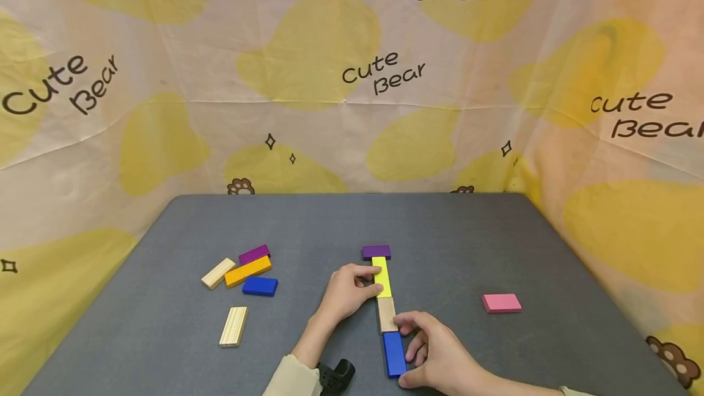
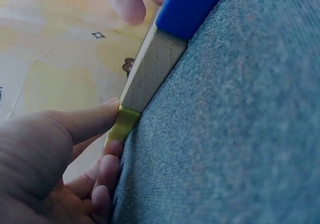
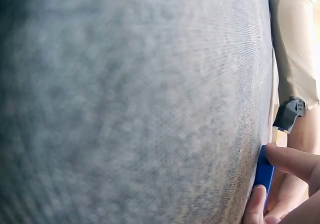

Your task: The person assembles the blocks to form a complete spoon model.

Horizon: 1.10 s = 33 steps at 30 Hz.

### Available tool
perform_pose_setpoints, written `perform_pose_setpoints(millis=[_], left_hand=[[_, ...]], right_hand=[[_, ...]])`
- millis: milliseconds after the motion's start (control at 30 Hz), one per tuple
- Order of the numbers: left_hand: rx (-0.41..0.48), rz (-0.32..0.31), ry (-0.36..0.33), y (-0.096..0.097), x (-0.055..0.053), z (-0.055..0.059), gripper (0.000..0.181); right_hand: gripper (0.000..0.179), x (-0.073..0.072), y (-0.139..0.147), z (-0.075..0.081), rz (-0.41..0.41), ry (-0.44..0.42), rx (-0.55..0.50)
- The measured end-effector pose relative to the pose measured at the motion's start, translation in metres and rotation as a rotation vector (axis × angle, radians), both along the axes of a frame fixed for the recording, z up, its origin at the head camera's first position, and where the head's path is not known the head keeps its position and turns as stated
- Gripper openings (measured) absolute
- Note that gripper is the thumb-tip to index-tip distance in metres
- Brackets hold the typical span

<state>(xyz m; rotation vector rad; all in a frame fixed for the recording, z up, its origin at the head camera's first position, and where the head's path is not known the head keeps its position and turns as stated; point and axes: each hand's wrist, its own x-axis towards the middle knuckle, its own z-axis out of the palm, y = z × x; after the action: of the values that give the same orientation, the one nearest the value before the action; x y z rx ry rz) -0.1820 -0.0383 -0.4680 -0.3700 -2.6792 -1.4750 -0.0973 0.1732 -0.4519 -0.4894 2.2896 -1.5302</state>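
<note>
A line of flat blocks runs toward me in the head view: a purple block (image 1: 376,252) crosswise at the far end, then a yellow block (image 1: 382,280), a plain wooden block (image 1: 387,315) and a blue block (image 1: 393,353), end to end. My left hand (image 1: 348,292) holds the yellow block from the left with thumb and index finger; the left wrist view shows the thumb (image 2: 95,120) at its edge. From the right, my right hand (image 1: 437,350) grips the blue block, thumb at its near corner. Its index fingertip lies beside the wooden block.
On the left lie a wooden block (image 1: 218,273), a purple block (image 1: 254,254), an orange block (image 1: 248,271), a blue block (image 1: 260,286) and another wooden block (image 1: 233,326). A pink block (image 1: 502,303) lies at right on the grey table (image 1: 440,231). A printed cloth (image 1: 308,47) hangs behind.
</note>
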Motion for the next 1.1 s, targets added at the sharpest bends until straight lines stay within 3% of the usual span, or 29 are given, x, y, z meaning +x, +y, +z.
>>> perform_pose_setpoints(millis=[567,1100], left_hand=[[0.003,-0.006,-0.003,0.0006,0.0015,0.0020,0.030],[0.010,-0.014,-0.004,-0.0006,0.0029,0.0041,0.031]], right_hand=[[0.092,-0.0036,-0.0045,0.0026,0.011,-0.003,0.032],[0.086,-0.0045,-0.0046,0.0024,0.023,-0.046,0.042]])
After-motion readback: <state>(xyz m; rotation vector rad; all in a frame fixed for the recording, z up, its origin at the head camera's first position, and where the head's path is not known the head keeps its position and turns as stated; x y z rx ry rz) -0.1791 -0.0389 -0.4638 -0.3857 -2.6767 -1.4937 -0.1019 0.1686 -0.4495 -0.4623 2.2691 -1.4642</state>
